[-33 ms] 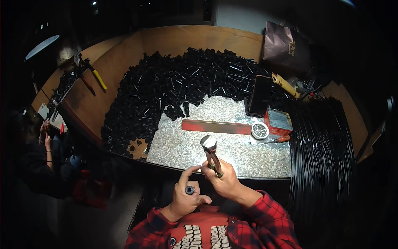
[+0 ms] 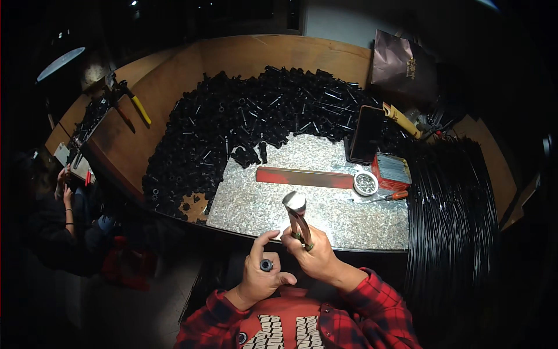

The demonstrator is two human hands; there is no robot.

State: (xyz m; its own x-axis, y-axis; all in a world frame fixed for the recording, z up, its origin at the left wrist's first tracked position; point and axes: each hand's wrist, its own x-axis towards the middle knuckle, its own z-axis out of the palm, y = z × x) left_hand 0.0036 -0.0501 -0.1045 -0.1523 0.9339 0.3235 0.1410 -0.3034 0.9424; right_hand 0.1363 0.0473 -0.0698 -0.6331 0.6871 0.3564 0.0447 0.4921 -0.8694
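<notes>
Showing no clear change from the frame before, the right hand grips pincers over the near edge of the worktop while the left hand's curled fingers hold a black tube, thumb and forefinger wide apart, so work seems no further along.

Left fingers curl and right fingers clench

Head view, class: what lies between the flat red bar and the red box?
In the head view, a round white bowl of small shiny pieces lies between the flat red bar and the red box.
</notes>
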